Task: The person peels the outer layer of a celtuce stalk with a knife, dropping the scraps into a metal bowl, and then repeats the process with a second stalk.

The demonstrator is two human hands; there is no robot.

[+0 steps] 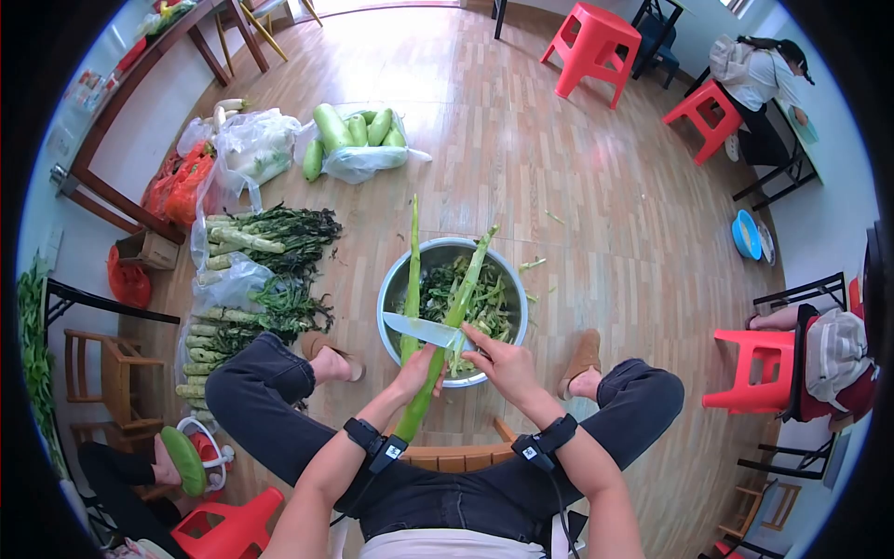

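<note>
My left hand [418, 374] is closed around the lower part of a long green celtuce stem [463, 289], which slants up over a metal basin [383, 296]. In my right hand [504, 369] is a knife [419, 328] with a broad pale blade, lying across the stem and pointing left. A second peeled-looking celtuce stem [413, 265] leans over the basin's left side, partly behind the blade. Green peelings and dark leaves [489, 307] fill much of the basin, which stands on the floor between my feet.
Leafy celtuce bundles [242, 238] lie at left on plastic. Beyond are a bag of pale green gourds [354, 130] and a red bag [186, 182]. Red stools [596, 47] stand around. One person [759, 79] sits at the right-hand table; others show partly at the edges.
</note>
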